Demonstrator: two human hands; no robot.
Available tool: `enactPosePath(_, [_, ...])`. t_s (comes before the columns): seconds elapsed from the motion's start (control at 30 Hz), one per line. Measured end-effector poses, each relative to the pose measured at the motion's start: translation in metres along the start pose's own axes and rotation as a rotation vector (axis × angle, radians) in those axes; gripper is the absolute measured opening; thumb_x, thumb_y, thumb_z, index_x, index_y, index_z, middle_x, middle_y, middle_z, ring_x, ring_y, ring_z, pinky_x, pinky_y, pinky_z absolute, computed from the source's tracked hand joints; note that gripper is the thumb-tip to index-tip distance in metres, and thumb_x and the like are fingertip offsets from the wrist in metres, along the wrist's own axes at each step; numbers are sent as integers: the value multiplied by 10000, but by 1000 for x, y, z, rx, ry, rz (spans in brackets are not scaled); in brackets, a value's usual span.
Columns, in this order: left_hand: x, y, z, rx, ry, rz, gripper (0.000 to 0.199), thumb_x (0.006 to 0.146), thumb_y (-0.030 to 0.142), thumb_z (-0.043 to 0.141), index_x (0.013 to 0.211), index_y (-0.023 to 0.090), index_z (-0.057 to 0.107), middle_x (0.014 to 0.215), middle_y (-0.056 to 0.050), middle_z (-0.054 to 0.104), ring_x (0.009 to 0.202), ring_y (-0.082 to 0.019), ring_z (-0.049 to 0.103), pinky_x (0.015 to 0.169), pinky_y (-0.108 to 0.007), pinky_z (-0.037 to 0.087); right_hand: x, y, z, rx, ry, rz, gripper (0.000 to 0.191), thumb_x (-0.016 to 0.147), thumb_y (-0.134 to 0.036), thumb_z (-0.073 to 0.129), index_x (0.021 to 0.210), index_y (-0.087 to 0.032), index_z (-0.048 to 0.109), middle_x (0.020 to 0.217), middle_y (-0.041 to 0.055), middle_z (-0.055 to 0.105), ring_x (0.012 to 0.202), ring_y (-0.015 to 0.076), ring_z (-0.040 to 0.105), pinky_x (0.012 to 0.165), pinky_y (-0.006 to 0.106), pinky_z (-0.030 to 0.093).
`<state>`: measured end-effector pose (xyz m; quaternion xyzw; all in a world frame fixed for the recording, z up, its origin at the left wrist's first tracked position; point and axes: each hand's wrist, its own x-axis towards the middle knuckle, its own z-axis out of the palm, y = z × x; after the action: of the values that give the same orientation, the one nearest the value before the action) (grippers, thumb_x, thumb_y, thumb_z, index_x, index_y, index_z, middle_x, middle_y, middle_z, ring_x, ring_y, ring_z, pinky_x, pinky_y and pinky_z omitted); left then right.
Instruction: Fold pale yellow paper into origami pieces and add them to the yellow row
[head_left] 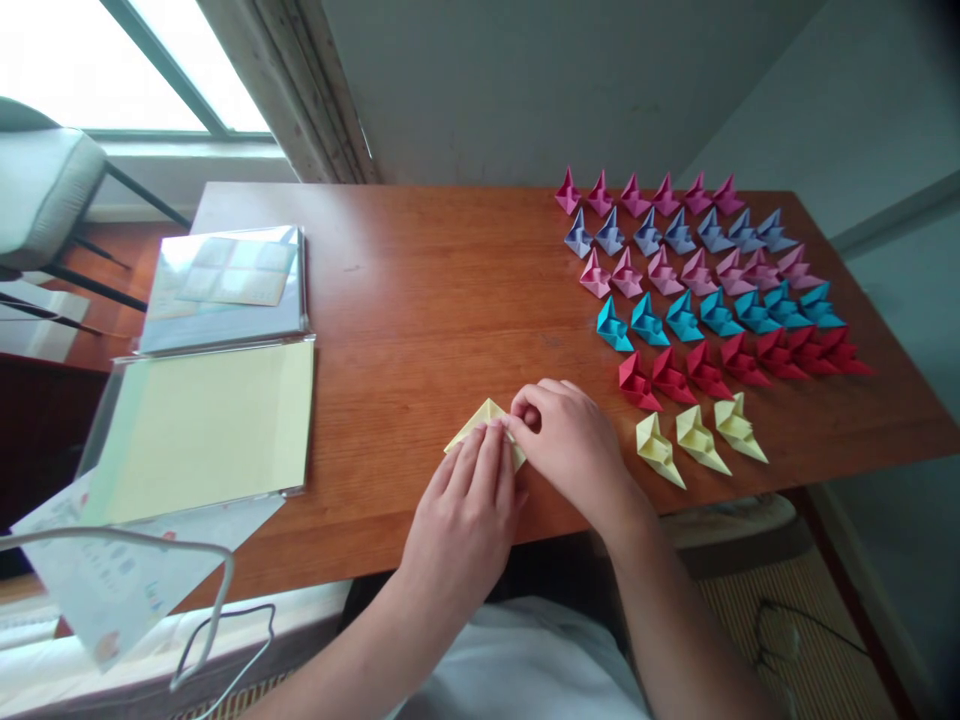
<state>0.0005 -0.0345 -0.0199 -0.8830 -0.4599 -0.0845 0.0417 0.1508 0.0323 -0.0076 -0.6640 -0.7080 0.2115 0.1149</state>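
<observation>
A small piece of pale yellow origami paper (480,415), folded to a point at its far end, lies on the table in front of me. My left hand (466,500) rests over it with fingers stretched out, pressing it down and hiding much of it. At the paper's right edge, my right hand (570,440) is closed, with thumb and forefinger pinching it. Three folded yellow paper boats (697,440) stand to the right of my right hand.
Beyond them are rows of folded paper shapes in red (705,370), turquoise (682,318), pink (664,270), purple (647,234) and magenta (634,197). On the left lie a pack of yellow paper (217,420), a clear-wrapped pack (225,325), a printed sheet (112,590) and a white cable (150,540).
</observation>
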Motion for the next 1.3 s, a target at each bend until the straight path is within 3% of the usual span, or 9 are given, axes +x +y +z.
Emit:
enactPosePath(0.2, [-2,-3,-1,-3,-47,27,490,1013,253,444,1396,-32,555,1491,-217,535,1367,-339,541,1105,-438,481,23,-5,-6,-2,-55,9,206,858,-347,739,715,-238,638,779,-5,697,747,179,609,621,302,351])
enactPosePath(0.47, [-4,3,4,-51,-161,-37,625,1013,420,468,1465,-13,483,1556,-223,451,1437,-336,460,1177,-445,410,32,-4,-10,-28,-120,30,213,846,-406,744,723,-248,671,724,-14,711,687,169,619,575,291,313])
enactPosePath(0.67, [-5,6,4,-67,-148,-9,1016,866,763,495,1469,-55,458,1548,-288,428,1416,-398,469,1148,-474,434,31,-4,-10,-14,-110,13,226,855,-391,738,711,-242,649,704,-27,694,668,160,592,587,287,304])
enactPosePath(0.77, [-4,10,2,-74,-178,-30,1141,777,844,514,1488,-44,434,1560,-296,406,1438,-422,428,1159,-496,417,30,-3,-8,-14,-85,-4,227,859,-381,732,705,-239,646,705,-26,686,675,158,589,593,289,305])
enactPosePath(0.9, [1,17,-4,-82,-248,-68,1160,728,832,598,1522,10,403,1573,-298,389,1473,-430,368,1177,-522,388,27,0,-6,-11,-67,-22,213,868,-370,719,721,-233,648,740,-19,688,688,155,586,596,290,310])
enactPosePath(1.1, [11,26,-11,-68,-308,-106,1154,623,748,771,1503,77,442,1549,-326,405,1436,-484,398,1149,-566,401,26,3,-3,11,-43,-41,226,881,-356,708,714,-229,623,740,-25,673,686,149,570,603,286,318])
enactPosePath(1.3, [8,26,-6,-52,-286,-94,1129,678,746,734,1519,66,410,1563,-331,379,1451,-477,379,1149,-566,397,19,10,1,57,23,-115,199,906,-313,701,741,-226,630,769,-14,669,772,168,587,673,290,381])
